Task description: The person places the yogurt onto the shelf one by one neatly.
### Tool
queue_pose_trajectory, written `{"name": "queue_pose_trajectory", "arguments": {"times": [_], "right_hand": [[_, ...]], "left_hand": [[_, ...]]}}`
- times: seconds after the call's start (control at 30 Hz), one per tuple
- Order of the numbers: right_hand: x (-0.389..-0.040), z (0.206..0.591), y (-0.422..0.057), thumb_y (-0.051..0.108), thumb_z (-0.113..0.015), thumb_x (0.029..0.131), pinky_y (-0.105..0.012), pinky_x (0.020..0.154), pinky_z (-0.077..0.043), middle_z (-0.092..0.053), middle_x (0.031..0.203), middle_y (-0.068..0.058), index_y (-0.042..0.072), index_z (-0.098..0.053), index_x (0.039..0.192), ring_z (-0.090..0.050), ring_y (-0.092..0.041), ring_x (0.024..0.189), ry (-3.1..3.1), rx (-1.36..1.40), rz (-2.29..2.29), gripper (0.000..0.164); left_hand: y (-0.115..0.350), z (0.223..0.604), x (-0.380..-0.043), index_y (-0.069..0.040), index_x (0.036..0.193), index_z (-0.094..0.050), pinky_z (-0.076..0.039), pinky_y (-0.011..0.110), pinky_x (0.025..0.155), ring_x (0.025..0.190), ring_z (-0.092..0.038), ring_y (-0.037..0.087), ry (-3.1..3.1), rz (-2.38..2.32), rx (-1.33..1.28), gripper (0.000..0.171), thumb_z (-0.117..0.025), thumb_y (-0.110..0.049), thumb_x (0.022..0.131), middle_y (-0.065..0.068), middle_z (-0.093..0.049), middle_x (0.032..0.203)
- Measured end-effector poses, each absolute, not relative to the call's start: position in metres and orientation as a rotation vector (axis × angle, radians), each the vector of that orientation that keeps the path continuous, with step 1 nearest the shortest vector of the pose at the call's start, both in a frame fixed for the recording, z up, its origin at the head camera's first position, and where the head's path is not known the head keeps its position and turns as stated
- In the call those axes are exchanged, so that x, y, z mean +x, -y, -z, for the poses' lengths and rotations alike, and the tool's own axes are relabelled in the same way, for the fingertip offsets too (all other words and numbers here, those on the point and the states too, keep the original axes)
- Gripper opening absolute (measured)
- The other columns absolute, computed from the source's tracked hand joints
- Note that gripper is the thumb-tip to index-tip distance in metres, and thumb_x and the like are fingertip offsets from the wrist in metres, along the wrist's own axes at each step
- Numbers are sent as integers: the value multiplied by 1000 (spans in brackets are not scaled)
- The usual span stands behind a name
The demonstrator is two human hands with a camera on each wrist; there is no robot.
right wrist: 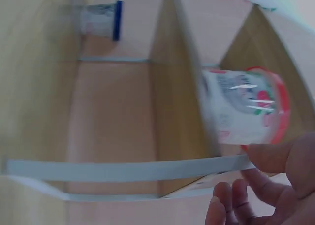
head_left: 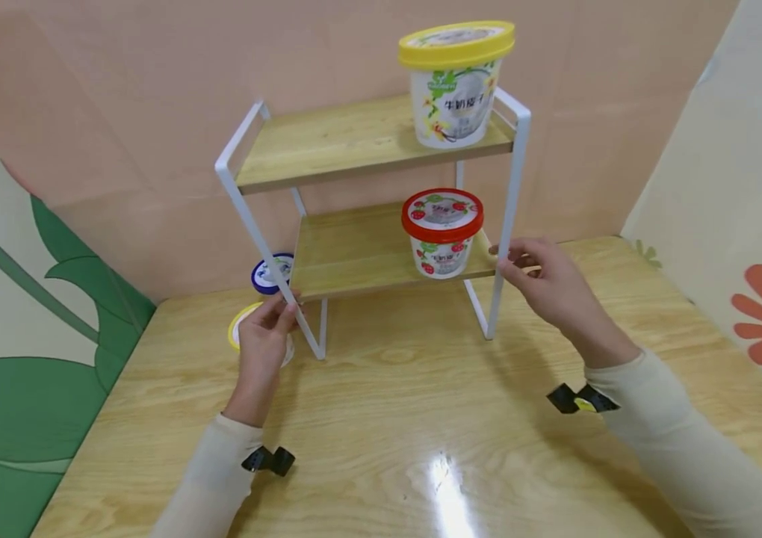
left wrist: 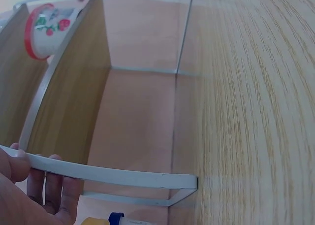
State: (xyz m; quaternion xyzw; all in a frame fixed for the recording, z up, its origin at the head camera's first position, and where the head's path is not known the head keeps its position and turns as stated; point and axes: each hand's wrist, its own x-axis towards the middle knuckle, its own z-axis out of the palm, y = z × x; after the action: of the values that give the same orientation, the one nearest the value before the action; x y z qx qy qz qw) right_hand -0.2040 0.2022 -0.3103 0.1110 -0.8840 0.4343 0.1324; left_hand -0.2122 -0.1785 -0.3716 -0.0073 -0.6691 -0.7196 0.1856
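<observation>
A two-tier shelf (head_left: 341, 142) with wooden boards and a white metal frame stands at the table's back. My left hand (head_left: 264, 340) grips its front left leg at the lower board, thumb in front in the left wrist view. On the other side my right hand (head_left: 545, 280) pinches the front right leg at about the same height. A yellow-lidded tub (head_left: 455, 93) sits at the right of the top board. Below it, a red-lidded tub (head_left: 443, 235) rests on the lower board's right part; the right hand (right wrist: 275, 185) is close by it in the right wrist view.
Beside the shelf's left legs are a blue-lidded tub (head_left: 267, 275) and another yellow-lidded tub (head_left: 241, 323), both partly hidden by the frame and left hand. The wooden table (head_left: 381, 418) meets a pink wall (head_left: 152, 112) behind and floral panels at both sides.
</observation>
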Motion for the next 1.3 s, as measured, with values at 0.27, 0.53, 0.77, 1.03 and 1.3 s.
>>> {"name": "queue_pose_trajectory", "arguments": {"times": [0.27, 0.53, 0.77, 1.03, 1.3], "right_hand": [[-210, 352, -205, 20, -60, 100, -8, 82, -45, -62, 110, 13, 5, -66, 125, -54, 9, 100, 2413, 358, -1374, 30], [-216, 360, -199, 8, -56, 101, -8, 87, -51, -69, 101, 18, -7, -57, 121, -69, 1, 91, 2232, 511, -1635, 25], [-219, 364, -200, 4, -57, 99, -9, 84, -53, -69, 101, 22, -9, -58, 119, -68, 2, 87, 2205, 481, -1606, 23], [-222, 365, -198, 6, -56, 100, -9, 81, -52, -68, 95, 21, -5, -58, 119, -67, 3, 85, 2232, 426, -1524, 22], [-222, 370, -195, 3, -55, 100, -8, 82, -49, -69, 89, 13, -5, -57, 119, -65, 2, 84, 2227, 439, -1446, 21]], "left_hand": [[181, 374, -213, 13, 117, -65, -58, 20, 72, 75, -68, 6, 1885, 2026, -39, 26, -62, 1, 95, -7, -69, 76], [186, 367, -214, 13, 120, -63, -60, 23, 73, 72, -70, 7, 1931, 2070, 11, 28, -62, 1, 95, -11, -70, 77], [188, 361, -213, 10, 123, -64, -60, 27, 80, 78, -71, 8, 2023, 2071, -11, 30, -62, -2, 96, -13, -71, 79], [206, 346, -205, -4, 136, -56, -58, 28, 87, 97, -67, 10, 2241, 1945, -86, 35, -54, -3, 101, -5, -68, 104], [243, 332, -206, -9, 136, -56, -51, 16, 91, 112, -56, 10, 2391, 1681, 74, 35, -56, -16, 102, 9, -60, 129]]}}
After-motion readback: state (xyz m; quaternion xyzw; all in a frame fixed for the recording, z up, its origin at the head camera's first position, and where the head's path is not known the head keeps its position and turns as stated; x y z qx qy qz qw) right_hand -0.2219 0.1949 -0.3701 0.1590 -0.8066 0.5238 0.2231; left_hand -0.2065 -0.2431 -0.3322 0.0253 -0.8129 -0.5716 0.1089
